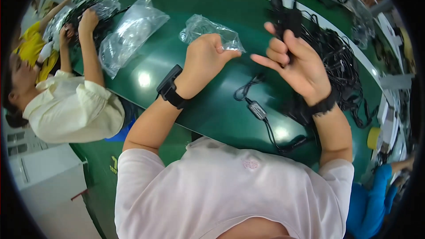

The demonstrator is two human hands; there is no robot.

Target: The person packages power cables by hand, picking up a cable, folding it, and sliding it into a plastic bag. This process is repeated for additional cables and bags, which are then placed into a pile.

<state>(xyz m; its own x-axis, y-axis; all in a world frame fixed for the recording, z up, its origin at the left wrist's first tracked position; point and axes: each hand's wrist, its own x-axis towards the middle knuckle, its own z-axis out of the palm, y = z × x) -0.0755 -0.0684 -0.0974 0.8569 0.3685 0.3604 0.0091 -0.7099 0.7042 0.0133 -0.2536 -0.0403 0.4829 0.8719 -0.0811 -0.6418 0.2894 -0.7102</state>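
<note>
My left hand, with a black band and device on its wrist, is closed in a pinch at the near edge of a small clear plastic bag. The bag lies crumpled behind my knuckles. In my right hand is a black adapter with cable, raised above the table; a plug points up beside it. Its middle fingers curl inward, and the little finger sticks out to the left. Between my forearms, a black cable with an inline box and pale label lies on the green table.
A large clear bag lies at the left. Black cables are heaped at the right, near a yellow tape roll. A co-worker in a cream shirt handles black cables at the far left; a blue-sleeved person is at the lower right.
</note>
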